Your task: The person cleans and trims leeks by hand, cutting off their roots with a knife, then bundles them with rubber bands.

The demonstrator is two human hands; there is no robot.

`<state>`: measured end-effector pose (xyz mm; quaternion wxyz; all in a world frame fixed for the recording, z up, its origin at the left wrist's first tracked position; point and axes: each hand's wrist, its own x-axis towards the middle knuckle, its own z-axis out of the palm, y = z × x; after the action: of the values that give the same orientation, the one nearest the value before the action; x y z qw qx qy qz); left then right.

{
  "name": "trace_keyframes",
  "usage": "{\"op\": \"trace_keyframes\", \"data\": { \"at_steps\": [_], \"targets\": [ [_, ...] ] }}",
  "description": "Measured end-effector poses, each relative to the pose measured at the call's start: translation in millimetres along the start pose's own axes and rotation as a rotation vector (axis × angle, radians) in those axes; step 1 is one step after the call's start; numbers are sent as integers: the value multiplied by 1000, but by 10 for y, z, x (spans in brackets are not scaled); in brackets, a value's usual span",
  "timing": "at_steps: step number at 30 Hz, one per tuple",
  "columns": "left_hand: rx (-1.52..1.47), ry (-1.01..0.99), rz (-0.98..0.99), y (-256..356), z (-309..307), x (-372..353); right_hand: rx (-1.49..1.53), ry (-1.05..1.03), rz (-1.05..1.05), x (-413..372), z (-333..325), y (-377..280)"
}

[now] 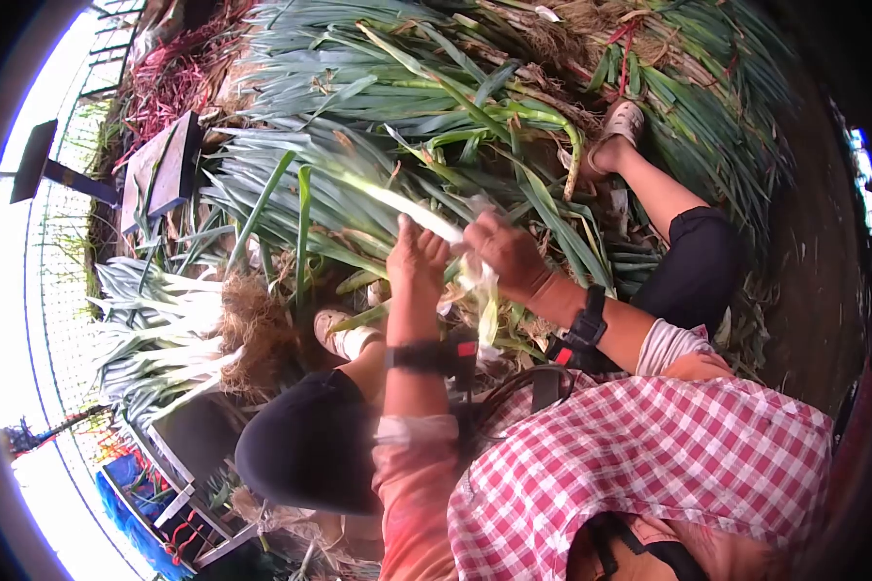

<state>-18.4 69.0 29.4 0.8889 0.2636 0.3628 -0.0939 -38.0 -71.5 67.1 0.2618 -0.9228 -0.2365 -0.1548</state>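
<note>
A leek [407, 205] with a white stalk crosses the middle of the head view, its green leaves toward the upper left. My left hand [417, 259] is closed around the stalk, thumb up. At the stalk's lower right end my right hand [506, 254] has its fingers closed, blurred by motion; it grips the pale end or outer layers, I cannot tell which. Loose pale peelings [484, 315] hang below my right hand. Behind both hands lies a big pile of green leeks [358, 87].
Cleaned leeks [179, 324] with brown roots lie at the left. A dark board [160, 174] stands at upper left, a metal-framed crate [179, 513] at lower left. My bent knees [305, 441] flank the work area. Red twine [189, 73] lies at the top left.
</note>
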Motion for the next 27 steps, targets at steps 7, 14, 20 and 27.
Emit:
{"op": "trace_keyframes", "data": {
  "at_steps": [7, 14, 20, 27],
  "targets": [
    [-148, 102, 119, -33, 171, 194, 94, -138, -88, -235, -564, -195],
    [-426, -322, 157, 601, -141, 365, 143, -463, 219, -1005, -1422, 407],
    [-239, -290, 148, 356, 60, -45, 98, -339, 48, -262, -945, 572],
    [-151, -209, 204, 272, -33, -151, 697, -839, 383, 212, -100, -145]
  ]
}}
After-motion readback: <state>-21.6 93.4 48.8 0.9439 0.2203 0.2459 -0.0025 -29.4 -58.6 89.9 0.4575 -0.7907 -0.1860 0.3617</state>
